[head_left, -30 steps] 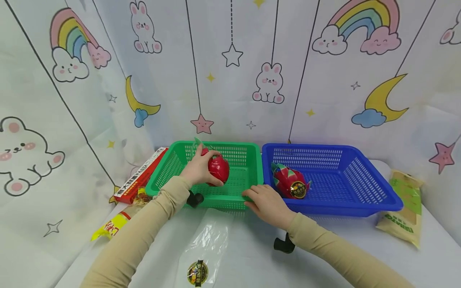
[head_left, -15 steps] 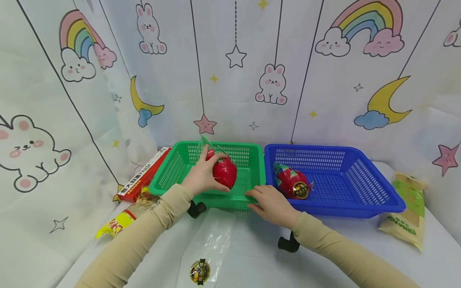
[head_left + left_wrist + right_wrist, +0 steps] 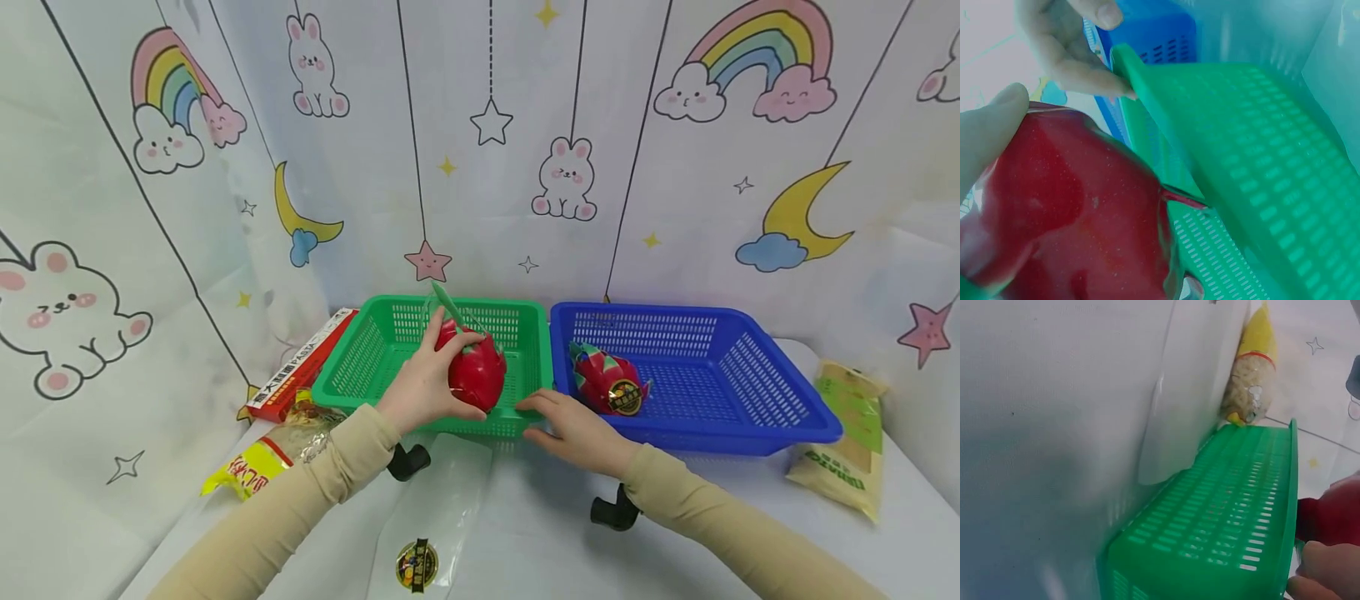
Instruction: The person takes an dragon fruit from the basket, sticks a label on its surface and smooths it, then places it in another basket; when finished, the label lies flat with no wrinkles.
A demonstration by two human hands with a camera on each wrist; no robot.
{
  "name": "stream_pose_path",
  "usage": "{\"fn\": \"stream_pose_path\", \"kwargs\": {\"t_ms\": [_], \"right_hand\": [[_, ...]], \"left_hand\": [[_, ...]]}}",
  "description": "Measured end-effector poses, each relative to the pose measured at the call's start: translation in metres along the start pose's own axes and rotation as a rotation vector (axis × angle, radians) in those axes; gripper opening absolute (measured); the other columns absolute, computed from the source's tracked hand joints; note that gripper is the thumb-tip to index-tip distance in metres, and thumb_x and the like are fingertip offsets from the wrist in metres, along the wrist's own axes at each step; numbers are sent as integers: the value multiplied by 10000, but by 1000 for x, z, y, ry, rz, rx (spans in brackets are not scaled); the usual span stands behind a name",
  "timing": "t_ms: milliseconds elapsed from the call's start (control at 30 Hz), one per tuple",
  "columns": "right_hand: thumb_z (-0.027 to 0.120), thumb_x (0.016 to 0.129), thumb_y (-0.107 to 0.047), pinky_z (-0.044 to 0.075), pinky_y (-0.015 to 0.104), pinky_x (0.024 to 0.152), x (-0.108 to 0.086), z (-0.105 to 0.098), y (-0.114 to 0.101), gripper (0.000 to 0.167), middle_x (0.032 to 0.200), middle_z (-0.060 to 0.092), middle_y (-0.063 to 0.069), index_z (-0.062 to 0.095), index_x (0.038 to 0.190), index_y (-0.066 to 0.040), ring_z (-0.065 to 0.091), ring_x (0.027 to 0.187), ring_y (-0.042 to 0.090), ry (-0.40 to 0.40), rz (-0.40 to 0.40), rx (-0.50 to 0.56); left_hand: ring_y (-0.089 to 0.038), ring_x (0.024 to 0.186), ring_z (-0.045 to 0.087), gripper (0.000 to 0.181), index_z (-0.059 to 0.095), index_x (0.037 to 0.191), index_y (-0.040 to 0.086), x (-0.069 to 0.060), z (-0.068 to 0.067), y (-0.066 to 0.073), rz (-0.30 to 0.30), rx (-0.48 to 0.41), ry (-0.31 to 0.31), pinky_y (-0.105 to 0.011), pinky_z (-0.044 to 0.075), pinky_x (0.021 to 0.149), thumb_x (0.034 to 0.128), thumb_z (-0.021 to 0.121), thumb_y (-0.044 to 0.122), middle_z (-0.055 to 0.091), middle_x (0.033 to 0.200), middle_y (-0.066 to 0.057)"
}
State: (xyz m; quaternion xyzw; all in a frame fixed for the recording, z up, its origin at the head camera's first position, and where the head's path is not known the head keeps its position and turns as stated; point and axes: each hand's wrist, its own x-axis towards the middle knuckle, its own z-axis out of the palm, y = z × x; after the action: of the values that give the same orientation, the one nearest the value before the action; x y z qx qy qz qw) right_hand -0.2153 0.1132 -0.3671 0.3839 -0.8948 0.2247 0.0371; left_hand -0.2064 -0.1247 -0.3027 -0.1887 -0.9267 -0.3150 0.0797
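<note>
In the head view a red dragon fruit [image 3: 478, 372] with green tips is gripped by the left hand [image 3: 431, 379], fingers over its top and thumb at its lower side, above the green basket [image 3: 341, 390]. The same fruit [image 3: 1079, 200] fills much of the left wrist view, near the basket's rim [image 3: 1175, 134]. My right hand [image 3: 577, 429] rests its fingers on the green basket's front right rim. Another dragon fruit [image 3: 609, 381], bearing a round black-and-gold label, lies at the left end of the blue basket [image 3: 675, 437].
Left of the green basket are a red pasta box [image 3: 300, 367] and a yellow-ended clear packet [image 3: 251, 468]. A flat clear bag [image 3: 431, 525] with a round label lies in front. A beige-green packet [image 3: 847, 437] lies at the right. Behind hangs a patterned curtain [image 3: 487, 192].
The left hand has carried its dragon fruit to the right, toward the green basket's front right part. The right hand stays at the rim, its wrist shifted slightly right.
</note>
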Motion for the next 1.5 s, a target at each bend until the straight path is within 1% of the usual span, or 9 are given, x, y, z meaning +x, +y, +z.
{"fn": "stream_pose_path", "kwargs": {"t_ms": [167,367,600,833,1000,1100,1233,1400,1500], "right_hand": [[614,889,-215,494,336,903,-4,-6,1,376,1184,571,57,518,1222,-69,549,1109,187,-17,25,101],[626,873,-322,484,390,917,-10,-13,2,537,1288,520,111,452,1297,-42,511,1177,239,-22,37,212],[678,827,-330,497,360,902,-15,-17,2,634,1313,493,91,399,1335,-74,518,1178,240,-23,16,253],[735,771,-332,489,397,912,-22,-19,-3,776,1321,480,77,323,1378,-81,520,1179,260,-30,40,291],[754,745,-336,503,394,891,-29,-21,-7,844,1350,441,96,291,1396,-63,519,1163,268,-29,5,276],[762,730,-354,502,390,895,-34,-21,-7,856,1335,452,63,301,1394,-73,506,1167,232,-25,-27,269],[765,723,-360,501,379,900,-43,-20,-8,852,1311,468,28,308,1393,-97,492,1177,208,-30,-72,284],[762,724,-354,506,339,892,-52,-15,-7,851,1300,467,37,296,1394,-114,500,1164,200,-36,-122,313],[768,713,-359,499,335,904,-58,-11,-7,863,1302,457,39,289,1391,-123,487,1178,191,-38,-151,329]], "left_hand": [[-379,1253,399,848,448,1320,240,-6,2,8,39,-12,18,-460,524,826,588,873,283,59,1541,-125],[-371,1260,394,849,444,1323,247,-15,6,14,90,-44,28,-432,534,815,592,875,257,47,1543,-119],[-338,1280,366,852,447,1318,263,-27,10,21,131,-77,6,-403,542,803,584,879,241,43,1548,-85],[-342,1293,356,867,437,1318,300,-41,23,24,137,-117,-37,-396,543,802,575,882,263,16,1553,-72],[-321,1310,341,870,421,1328,328,-53,32,26,170,-159,-75,-355,538,819,587,875,282,-15,1554,-38],[-301,1313,343,871,412,1335,345,-60,36,30,198,-179,-109,-317,526,838,596,869,285,-36,1553,10],[-301,1299,375,864,412,1334,355,-65,40,34,240,-203,-144,-288,520,837,600,865,301,-44,1555,15],[-297,1292,386,853,414,1328,362,-72,48,35,252,-224,-177,-272,521,832,601,859,334,-53,1551,46],[-298,1292,383,848,414,1324,360,-76,54,34,267,-243,-194,-267,521,830,602,857,337,-43,1553,31]]}}
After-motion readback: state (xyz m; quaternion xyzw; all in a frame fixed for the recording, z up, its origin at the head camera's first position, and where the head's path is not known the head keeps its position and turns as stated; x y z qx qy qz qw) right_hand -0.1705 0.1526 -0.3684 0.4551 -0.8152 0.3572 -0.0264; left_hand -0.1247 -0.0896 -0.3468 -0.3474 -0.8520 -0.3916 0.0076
